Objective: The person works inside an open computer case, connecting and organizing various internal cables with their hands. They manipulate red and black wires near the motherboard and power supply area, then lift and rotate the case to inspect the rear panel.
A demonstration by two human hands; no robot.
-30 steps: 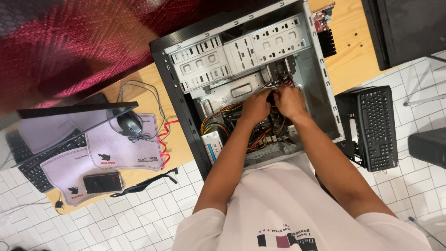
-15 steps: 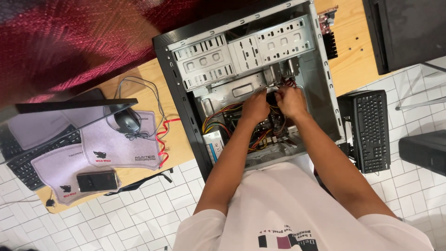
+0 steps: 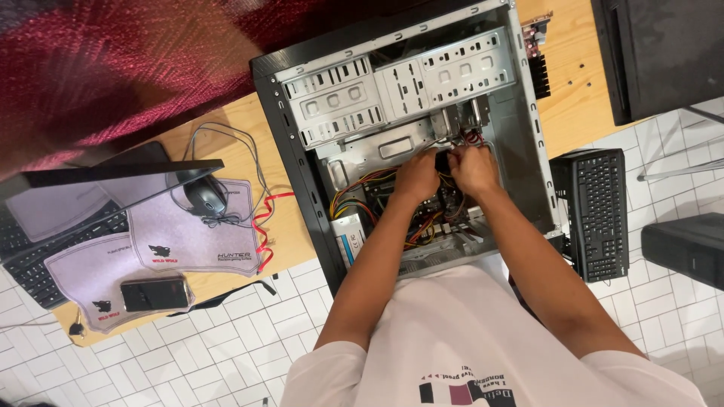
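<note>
At the far left of the wooden surface [image 3: 226,290] a dark monitor [image 3: 113,177] stands over a black keyboard [image 3: 34,260], which is partly covered by grey mouse pads [image 3: 181,234]. A phone [image 3: 154,294] lies face up on the nearer pad, and a black mouse [image 3: 205,196] sits on the other, its grey cord looping away behind it. Just to the right of the pads a red cable [image 3: 264,226] curls across the wood.

Next comes the open computer case [image 3: 294,173], lying on its side with its metal drive bays [image 3: 400,83] toward the top. Bundled yellow, red and black wires [image 3: 354,203] spread across its lower part. Both hands are deep inside it, close together. The left hand [image 3: 417,177] is curled, its fingers pressing down among the wires near the middle of the case; whether it grips one cannot be told. The right hand [image 3: 473,167], just beside it, is clenched around a small bunch of red and black wires below the drive bays.

Right of the case a second black keyboard [image 3: 599,211] stands on edge against the surface, over the white tiled floor [image 3: 226,362]. A black box [image 3: 686,245] lies further right, and another dark case [image 3: 664,53] stands at the top right corner.
</note>
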